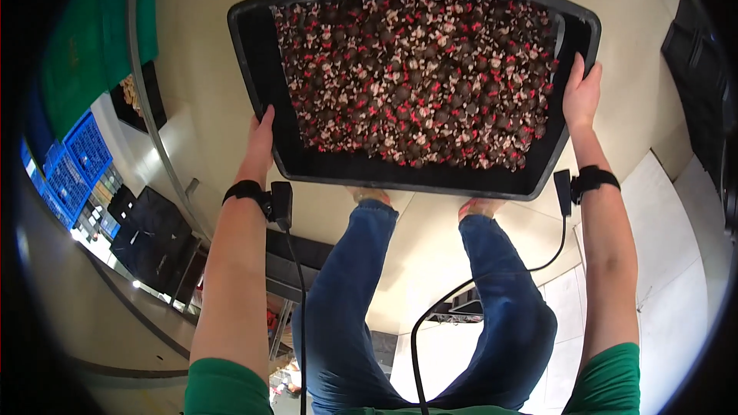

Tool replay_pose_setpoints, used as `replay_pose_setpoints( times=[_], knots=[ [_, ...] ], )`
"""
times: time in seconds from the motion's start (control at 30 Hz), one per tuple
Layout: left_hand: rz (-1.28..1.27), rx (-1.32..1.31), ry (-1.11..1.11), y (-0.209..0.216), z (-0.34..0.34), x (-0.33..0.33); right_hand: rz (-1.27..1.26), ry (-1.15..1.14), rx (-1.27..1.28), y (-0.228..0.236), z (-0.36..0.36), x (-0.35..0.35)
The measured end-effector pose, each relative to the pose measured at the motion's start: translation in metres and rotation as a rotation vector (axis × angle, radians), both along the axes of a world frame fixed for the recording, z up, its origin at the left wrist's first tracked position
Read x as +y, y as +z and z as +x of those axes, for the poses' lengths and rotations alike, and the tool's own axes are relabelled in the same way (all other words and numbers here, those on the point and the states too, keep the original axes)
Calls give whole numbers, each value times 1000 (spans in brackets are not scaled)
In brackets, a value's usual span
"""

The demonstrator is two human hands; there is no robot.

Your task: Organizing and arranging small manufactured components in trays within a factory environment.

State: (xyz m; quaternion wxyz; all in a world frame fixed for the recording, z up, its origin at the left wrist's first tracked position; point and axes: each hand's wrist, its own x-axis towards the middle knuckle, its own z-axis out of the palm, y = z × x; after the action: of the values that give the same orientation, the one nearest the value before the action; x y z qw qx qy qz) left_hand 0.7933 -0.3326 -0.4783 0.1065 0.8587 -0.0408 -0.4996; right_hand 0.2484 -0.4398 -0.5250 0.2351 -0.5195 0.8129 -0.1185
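Note:
A wide black tray (400, 176) hangs out in front of me, above the floor. Over its bottom lies a dense layer of small dark round pieces (419, 77) mixed with pale and bright red bits; I cannot tell what kind they are. My left hand (262, 141) grips the tray's left side, with its thumb up on the rim and the other fingers mostly hidden. On the opposite side, my right hand (582, 97) holds the rim, thumb and fingertips showing over the edge. Each wrist wears a black strap with a small device.
A curved metal rail (151, 123) runs along the left, past green sheeting (88, 54), blue crates (88, 152) and black boxes (154, 238). Black items (696, 81) stand at the far right. Dark cables (415, 330) hang from both wrist devices across my legs.

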Motion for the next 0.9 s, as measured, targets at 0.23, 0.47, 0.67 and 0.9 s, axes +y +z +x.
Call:
replay_pose_setpoints(
  times=[0.23, 0.47, 0.67, 0.9],
  knots=[
    [-252, -5, 38, 69, 13, -12, 0, -6, 11, -15, 8, -25],
    [-371, -26, 246, 112, -30, 46, 192, -138, -368, -15, -39, 40],
    [-409, -34, 77, 127, -24, 23, 233, -96, -378, -5, -28, 31],
    [-315, 41, 64, 117, -15, 28, 249, -140, -179, 13, -43, 41]
  ],
)
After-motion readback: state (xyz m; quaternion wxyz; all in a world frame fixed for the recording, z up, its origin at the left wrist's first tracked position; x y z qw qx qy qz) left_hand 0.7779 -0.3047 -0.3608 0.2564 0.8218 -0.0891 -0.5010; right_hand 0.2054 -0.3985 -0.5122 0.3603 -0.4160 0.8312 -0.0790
